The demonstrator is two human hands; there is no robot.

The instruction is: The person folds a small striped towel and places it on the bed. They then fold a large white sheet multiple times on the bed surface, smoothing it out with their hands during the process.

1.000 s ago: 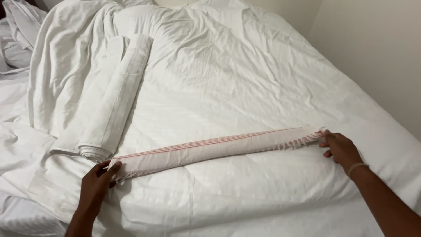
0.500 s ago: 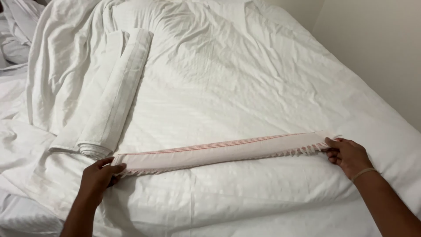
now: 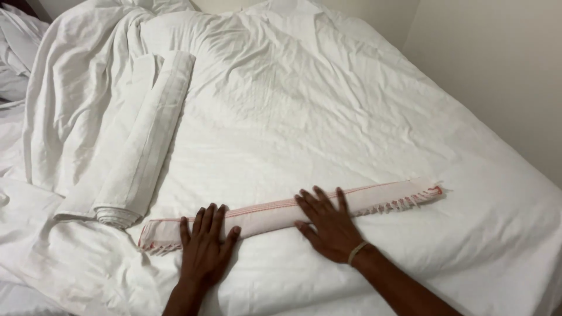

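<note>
A long, narrow rolled cloth (image 3: 383,197), white with pink stripes and a fringed edge, lies across the near part of a bed covered by a white sheet (image 3: 304,111). My left hand (image 3: 206,246) lies flat with fingers spread on the roll's left part. My right hand (image 3: 329,223) presses flat on its middle, a band around the wrist. Both ends of the roll stick out past my hands.
A rolled white towel (image 3: 143,149) lies lengthwise at the left, its near end beside the striped roll. Rumpled white bedding (image 3: 64,88) is piled along the bed's left side. A pale wall (image 3: 497,64) runs close along the right edge.
Both hands left the ends of the striped roll and moved inward, now lying flat on top of it. The view has come closer.
</note>
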